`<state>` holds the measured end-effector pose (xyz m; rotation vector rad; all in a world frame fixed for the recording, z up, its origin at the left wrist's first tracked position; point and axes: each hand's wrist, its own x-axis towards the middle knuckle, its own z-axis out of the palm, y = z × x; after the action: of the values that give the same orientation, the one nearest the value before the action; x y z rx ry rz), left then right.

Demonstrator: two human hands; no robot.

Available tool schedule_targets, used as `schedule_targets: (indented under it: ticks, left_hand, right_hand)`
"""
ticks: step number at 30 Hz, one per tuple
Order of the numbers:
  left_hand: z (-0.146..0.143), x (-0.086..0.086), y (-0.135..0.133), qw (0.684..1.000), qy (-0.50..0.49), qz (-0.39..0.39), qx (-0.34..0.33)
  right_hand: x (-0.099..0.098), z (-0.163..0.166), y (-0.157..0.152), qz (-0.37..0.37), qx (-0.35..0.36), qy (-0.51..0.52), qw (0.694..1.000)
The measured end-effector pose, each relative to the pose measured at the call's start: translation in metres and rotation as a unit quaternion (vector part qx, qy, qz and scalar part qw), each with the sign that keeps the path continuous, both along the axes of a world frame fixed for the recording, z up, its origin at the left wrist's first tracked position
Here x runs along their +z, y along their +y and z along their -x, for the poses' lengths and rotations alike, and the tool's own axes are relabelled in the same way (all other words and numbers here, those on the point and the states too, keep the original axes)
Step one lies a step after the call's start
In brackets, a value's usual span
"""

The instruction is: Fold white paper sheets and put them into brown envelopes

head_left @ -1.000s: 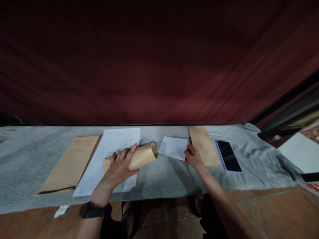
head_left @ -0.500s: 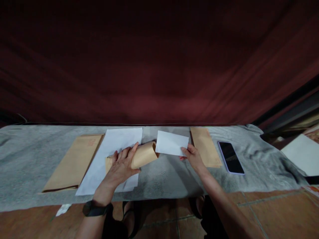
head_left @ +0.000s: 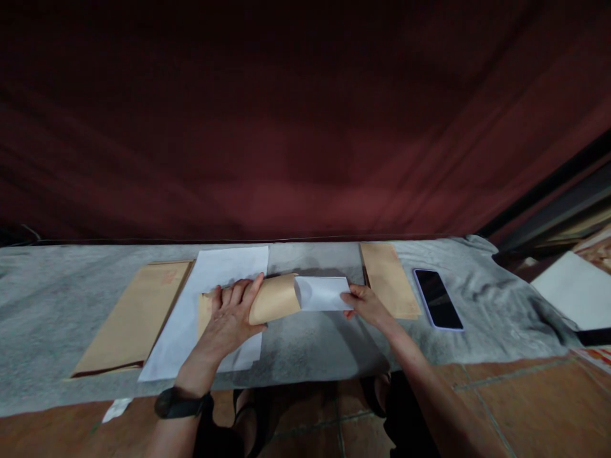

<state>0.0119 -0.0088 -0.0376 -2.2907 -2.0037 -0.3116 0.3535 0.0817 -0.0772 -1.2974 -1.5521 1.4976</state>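
Note:
Wrapped over a brown envelope (head_left: 277,300), my left hand (head_left: 233,315) grips it from above, and the envelope's mouth bulges toward the right. A folded white paper (head_left: 322,293) has its left end inside that mouth. My right hand (head_left: 365,303) pinches the paper's right end between thumb and fingers. Beneath my left hand and the envelope lies a stack of white sheets (head_left: 229,261). How far the paper reaches into the envelope is hidden.
A stack of brown envelopes (head_left: 131,318) lies at the left, and more brown envelopes (head_left: 391,283) lie right of my right hand. Beside those rests a phone (head_left: 438,299) with a dark screen. Grey cloth (head_left: 315,356) covers the surface; a dark red curtain (head_left: 296,159) hangs behind.
My right hand has moved slightly left and down, levelling the white paper. Its left end has gone from beside the envelope's mouth to inside it. My left hand keeps its hold.

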Motion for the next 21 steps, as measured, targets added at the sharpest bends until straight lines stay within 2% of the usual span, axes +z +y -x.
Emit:
schedule_targets:
  ticks: [6, 10, 15, 21]
  left_hand:
    - [-0.01, 0.003, 0.003, 0.999, -0.007, -0.02, -0.031]
    - [-0.019, 0.002, 0.005, 0.998, -0.02, -0.027, -0.053]
    - [-0.036, -0.002, 0.008, 0.995, -0.042, -0.025, -0.084]
    - [-0.047, -0.005, 0.011, 0.993, -0.038, -0.013, -0.109]
  right_hand:
    - [-0.001, 0.019, -0.008, -0.015, -0.007, 0.006, 1.0]
    - [0.003, 0.03, -0.013, -0.077, -0.02, -0.007, 0.997]
    - [0.004, 0.043, -0.019, -0.138, 0.006, -0.014, 0.99]
    - [-0.005, 0.064, -0.026, -0.064, 0.008, 0.042, 0.997]
